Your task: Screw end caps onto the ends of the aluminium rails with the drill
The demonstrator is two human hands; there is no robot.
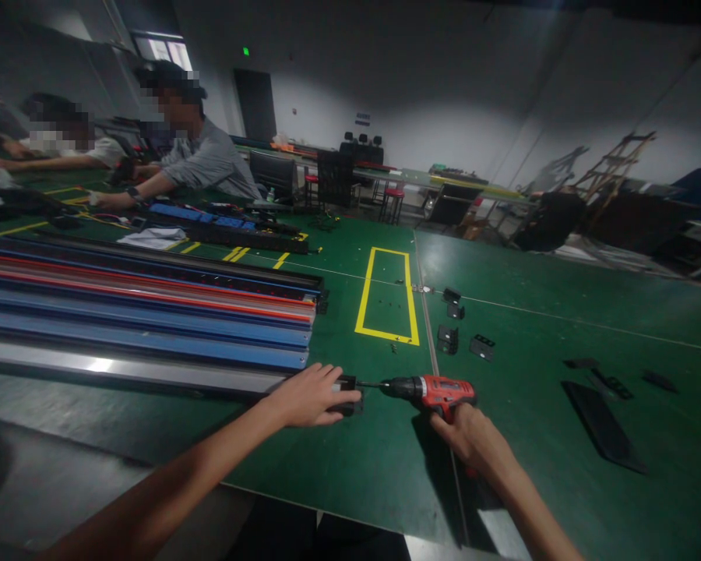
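My left hand [309, 396] lies over the right end of a long silver metal profile [210, 379], fingers spread around it and gripping it. A black end piece [350, 386] shows just past the fingers. In my right hand [473, 436] is a red and black cordless drill [444, 392], the fingers wrapped round its handle. Its long thin bit points left and reaches the black end piece; whether the tip sits in a screw is too small to tell.
Blue profiles [257, 331] and red-edged ones lie beyond the silver profile. Yellow tape [359, 300] outlines a rectangle on the green table [531, 265]. Black brackets [447, 339] and a flat black piece [601, 425] lie at right. A co-worker [210, 160] works at the far left.
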